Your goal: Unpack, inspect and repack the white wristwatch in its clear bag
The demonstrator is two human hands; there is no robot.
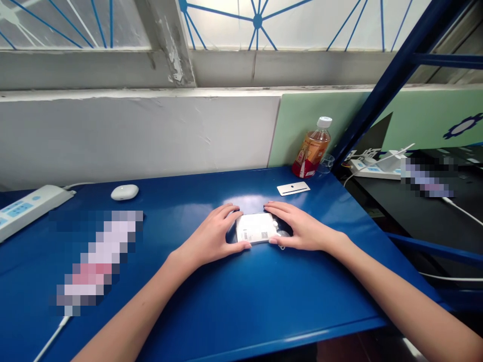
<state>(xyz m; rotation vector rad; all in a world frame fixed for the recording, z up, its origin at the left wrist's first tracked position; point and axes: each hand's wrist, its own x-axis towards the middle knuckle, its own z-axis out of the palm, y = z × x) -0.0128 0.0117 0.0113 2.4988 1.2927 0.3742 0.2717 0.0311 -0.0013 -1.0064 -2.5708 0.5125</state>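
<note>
A flat white pack (255, 226) with a barcode and a small square code lies on the blue tabletop (271, 296) between my hands. My left hand (217, 231) curves round its left end, thumb at the near edge and fingers by the far left corner. Around the right end is my right hand (296, 226), its thumb touching the near corner and its fingers reaching past the far edge. A small clear round piece (284, 234) with a bit of chain shows under my right palm, partly hidden. Whether it is fixed to the pack I cannot tell.
At the back right stand a drink bottle (312, 148) and a clear cup (326, 163), with a white card (293, 188) before them. On the left are a white earbud case (125, 192), a power strip (33, 206) and a blurred phone (101, 256) on a cable.
</note>
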